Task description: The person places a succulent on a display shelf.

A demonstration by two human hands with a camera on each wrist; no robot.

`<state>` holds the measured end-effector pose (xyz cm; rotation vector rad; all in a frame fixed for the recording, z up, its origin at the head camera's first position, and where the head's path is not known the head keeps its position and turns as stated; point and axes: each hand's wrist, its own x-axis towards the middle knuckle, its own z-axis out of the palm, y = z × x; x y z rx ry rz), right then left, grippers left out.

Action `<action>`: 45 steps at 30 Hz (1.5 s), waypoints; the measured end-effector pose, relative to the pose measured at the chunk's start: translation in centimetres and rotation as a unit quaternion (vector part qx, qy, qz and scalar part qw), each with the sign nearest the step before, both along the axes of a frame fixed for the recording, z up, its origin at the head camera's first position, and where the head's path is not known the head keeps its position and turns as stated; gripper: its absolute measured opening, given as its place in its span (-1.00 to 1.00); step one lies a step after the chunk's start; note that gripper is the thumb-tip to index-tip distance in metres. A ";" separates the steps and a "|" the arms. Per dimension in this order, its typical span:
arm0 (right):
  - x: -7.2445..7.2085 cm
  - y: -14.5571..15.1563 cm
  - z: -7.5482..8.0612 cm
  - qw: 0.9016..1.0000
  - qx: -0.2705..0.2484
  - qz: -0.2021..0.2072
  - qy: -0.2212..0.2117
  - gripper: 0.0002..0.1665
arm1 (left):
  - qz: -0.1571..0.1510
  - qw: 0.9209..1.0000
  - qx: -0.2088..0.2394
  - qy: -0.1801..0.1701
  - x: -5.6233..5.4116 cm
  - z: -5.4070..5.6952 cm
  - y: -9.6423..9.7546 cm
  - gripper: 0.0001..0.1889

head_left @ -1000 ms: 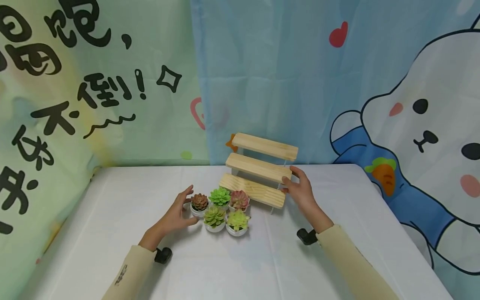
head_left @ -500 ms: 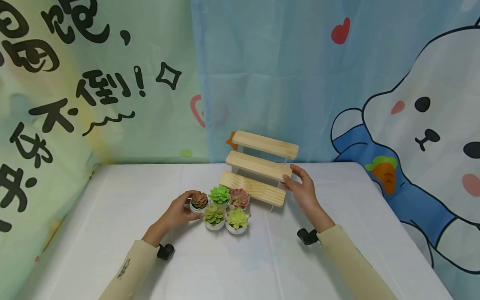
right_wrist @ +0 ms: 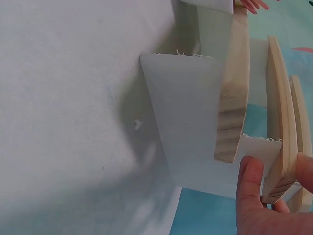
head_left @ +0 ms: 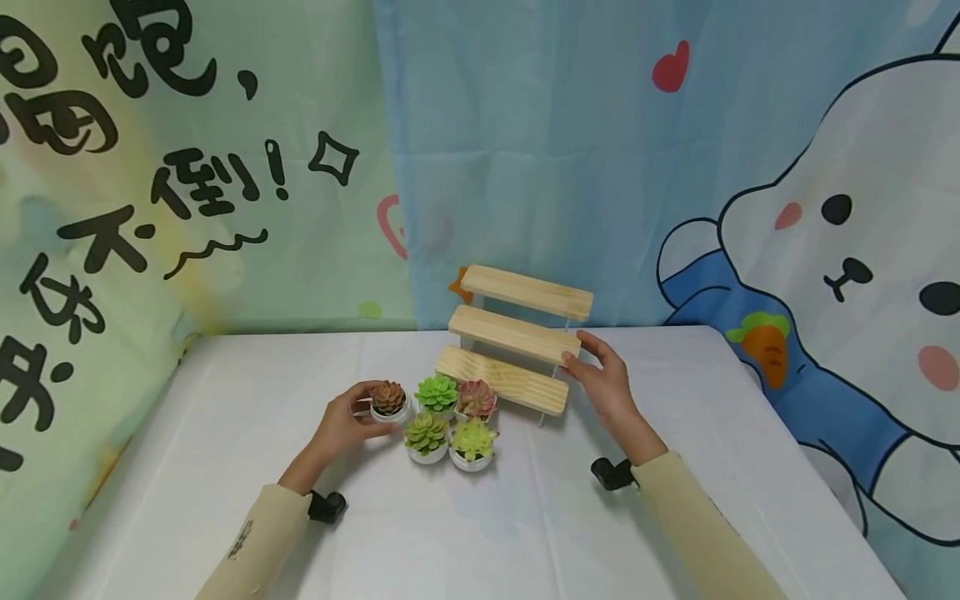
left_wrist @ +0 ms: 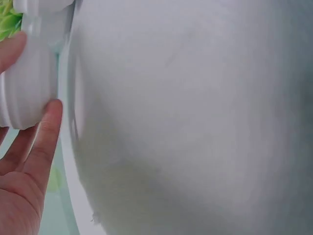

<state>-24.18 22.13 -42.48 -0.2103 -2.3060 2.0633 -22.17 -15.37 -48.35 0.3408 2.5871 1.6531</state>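
My left hand (head_left: 341,427) grips a small white pot holding a brown artificial succulent (head_left: 388,398), thumb on one side and fingers on the other. The smooth wall of that white pot (left_wrist: 32,83) shows between thumb and fingers in the left wrist view. My right hand (head_left: 604,385) holds the right end of the middle board of a three-tier wooden plant stand (head_left: 517,333). The right wrist view has fingers and thumb around that board (right_wrist: 277,112), beside the stand's white side panel (right_wrist: 183,112). The bottom board's left end is partly behind the potted succulents.
Close to the held pot stand a bright green succulent (head_left: 437,392), a pink one (head_left: 476,400), a green one (head_left: 426,432) and a yellow-green one (head_left: 472,438). A white cloth covers the table (head_left: 495,533). Printed curtains (head_left: 525,167) hang behind it.
My left hand has closed around the brown succulent's pot and shifted it slightly left, away from the other pots. My right hand stays on the stand.
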 end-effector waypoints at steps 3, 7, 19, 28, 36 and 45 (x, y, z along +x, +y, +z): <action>-0.1 -0.1 0.0 1.000 -0.002 0.003 -0.004 -0.29 | 0.015 1.000 0.023 0.003 0.0 0.4 -0.3 -0.30; -0.2 -0.1 -0.1 1.000 -0.008 0.009 -0.010 -0.28 | 0.017 0.999 0.036 0.004 -0.1 1.4 -0.4 -0.29; -0.4 0.8 -0.2 1.000 -0.012 0.014 -0.010 -0.27 | 0.001 0.998 0.028 0.049 -0.9 5.9 0.2 -0.30; -0.4 0.8 -0.5 0.999 -0.038 0.015 -0.007 -0.25 | -0.021 0.998 0.016 0.054 -2.1 8.7 1.5 -0.28; 0.0 0.7 -1.0 0.999 -0.049 -0.006 -0.005 -0.28 | -0.053 0.997 0.020 0.047 -3.8 10.8 4.0 -0.29; 0.0 0.5 -1.0 0.999 -0.037 -0.004 0.004 -0.30 | -0.033 0.997 0.030 0.063 -6.0 12.3 7.6 -0.32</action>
